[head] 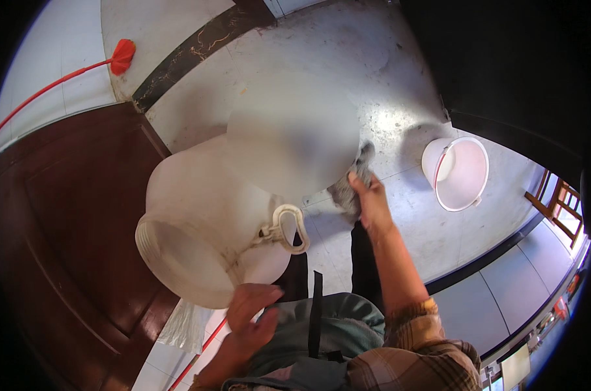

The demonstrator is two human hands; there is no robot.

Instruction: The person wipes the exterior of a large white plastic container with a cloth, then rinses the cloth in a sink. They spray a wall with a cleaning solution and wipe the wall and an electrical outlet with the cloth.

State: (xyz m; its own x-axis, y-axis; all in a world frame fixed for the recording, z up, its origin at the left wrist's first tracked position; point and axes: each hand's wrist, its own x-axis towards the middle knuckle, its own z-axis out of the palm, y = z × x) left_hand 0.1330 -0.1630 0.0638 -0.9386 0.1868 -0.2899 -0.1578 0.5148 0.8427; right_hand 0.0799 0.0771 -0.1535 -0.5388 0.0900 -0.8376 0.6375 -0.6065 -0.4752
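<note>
A large whitish plastic barrel (202, 190) lies tilted before me, its threaded open mouth facing the lower left. One loop handle (303, 239) sticks out from its neck, where brown grime shows. The barrel's far part is blurred. My right hand (371, 200) grips a grey cloth (344, 195) beside the barrel's far right side; whether the cloth touches it is hard to tell. Just below the rim of the mouth is my left hand (251, 313), thumb and fingers apart with nothing between them. Contact between this hand and the rim is unclear.
A white plastic bucket (461, 171) is on the stained floor to the right. Brown door panel (80, 234) stands at left, with a red-handled duster (122, 56) beyond it. A clear plastic bag (185, 327) and a red pole (198, 359) are at lower left.
</note>
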